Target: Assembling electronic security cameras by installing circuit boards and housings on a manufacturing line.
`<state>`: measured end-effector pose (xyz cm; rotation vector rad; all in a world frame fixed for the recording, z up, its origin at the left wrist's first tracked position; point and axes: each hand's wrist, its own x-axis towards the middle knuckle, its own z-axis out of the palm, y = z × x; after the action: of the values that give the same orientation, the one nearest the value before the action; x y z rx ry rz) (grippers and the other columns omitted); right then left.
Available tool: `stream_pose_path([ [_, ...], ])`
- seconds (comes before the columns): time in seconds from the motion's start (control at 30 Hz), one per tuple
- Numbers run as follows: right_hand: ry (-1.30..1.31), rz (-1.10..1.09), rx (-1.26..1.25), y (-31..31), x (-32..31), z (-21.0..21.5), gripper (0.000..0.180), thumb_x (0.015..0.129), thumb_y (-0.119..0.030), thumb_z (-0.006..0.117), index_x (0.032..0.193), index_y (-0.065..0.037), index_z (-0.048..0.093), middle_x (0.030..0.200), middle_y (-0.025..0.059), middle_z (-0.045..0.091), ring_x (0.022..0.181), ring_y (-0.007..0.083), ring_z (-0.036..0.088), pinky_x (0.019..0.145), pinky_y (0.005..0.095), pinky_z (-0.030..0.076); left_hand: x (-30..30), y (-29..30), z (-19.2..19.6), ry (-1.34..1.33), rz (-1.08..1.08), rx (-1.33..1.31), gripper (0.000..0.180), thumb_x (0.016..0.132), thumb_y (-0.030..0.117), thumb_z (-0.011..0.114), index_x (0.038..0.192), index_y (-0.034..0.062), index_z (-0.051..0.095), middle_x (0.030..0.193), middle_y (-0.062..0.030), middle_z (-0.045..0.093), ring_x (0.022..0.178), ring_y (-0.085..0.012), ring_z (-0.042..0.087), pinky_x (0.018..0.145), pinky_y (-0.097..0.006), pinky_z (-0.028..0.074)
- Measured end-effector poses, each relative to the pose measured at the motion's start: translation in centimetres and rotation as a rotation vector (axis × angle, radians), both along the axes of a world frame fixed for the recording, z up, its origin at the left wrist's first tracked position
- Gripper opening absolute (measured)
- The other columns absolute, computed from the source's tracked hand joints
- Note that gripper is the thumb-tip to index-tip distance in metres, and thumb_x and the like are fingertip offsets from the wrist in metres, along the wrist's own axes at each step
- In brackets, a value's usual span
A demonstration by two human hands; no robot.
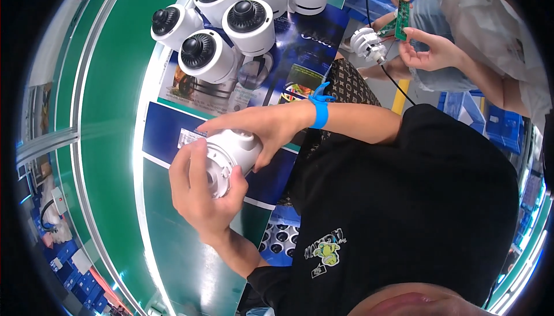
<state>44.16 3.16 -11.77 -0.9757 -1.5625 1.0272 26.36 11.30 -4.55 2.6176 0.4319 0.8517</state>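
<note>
My left hand point(199, 192) grips the ribbed round end of a white dome camera housing point(234, 154) from below. My right hand point(257, 125), with a blue band on its wrist, lies over the top of the same housing, fingers pointing left. The housing is held just above a blue printed mat point(167, 128) on the green bench.
Several white dome cameras point(208, 56) with black lens domes stand grouped at the top of the mat. At top right a co-worker's hands point(430, 50) hold a green circuit board point(402, 19) wired to a white finned part point(368, 43). A tray of black parts point(283, 238) sits by my torso.
</note>
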Motion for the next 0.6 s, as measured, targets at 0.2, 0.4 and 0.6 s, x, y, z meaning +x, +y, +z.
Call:
stream_pose_path([
  [0.2, 0.011, -0.041, 0.036, -0.2, -0.4, 0.1, 0.098, 0.057, -0.001, 0.079, 0.142, -0.006, 0.031, 0.135, 0.0167, 0.044, 0.126, 0.0318, 0.044, 0.103, 0.0401, 0.039, -0.6, 0.1, 0.4, 0.089, -0.029, -0.012, 0.059, 0.061, 0.014, 0.073, 0.118, 0.0031, 0.060, 0.113, -0.0176, 0.060, 0.099, -0.0361, 0.061, 0.082, -0.039, 0.051],
  [0.4, 0.008, -0.123, 0.094, -0.6, -0.7, -0.5, 0.091, 0.059, 0.000, 0.080, 0.138, -0.006, 0.036, 0.134, 0.0149, 0.046, 0.125, 0.0340, 0.044, 0.103, 0.0419, 0.038, 0.1, -0.1, 0.0, 0.018, -0.075, 0.102, 0.050, 0.069, 0.016, 0.064, 0.115, -0.0020, 0.058, 0.113, -0.0206, 0.059, 0.099, -0.0396, 0.060, 0.084, -0.044, 0.050],
  [0.6, 0.035, -0.235, 0.263, -0.2, -1.7, -2.1, 0.086, 0.059, -0.001, 0.081, 0.134, -0.008, 0.041, 0.134, 0.0116, 0.047, 0.124, 0.0335, 0.044, 0.103, 0.0438, 0.037, 0.7, 0.2, -0.1, 0.016, -0.155, 0.098, 0.046, 0.071, 0.017, 0.061, 0.113, -0.0027, 0.059, 0.111, -0.0207, 0.059, 0.096, -0.0403, 0.060, 0.082, -0.044, 0.051],
])
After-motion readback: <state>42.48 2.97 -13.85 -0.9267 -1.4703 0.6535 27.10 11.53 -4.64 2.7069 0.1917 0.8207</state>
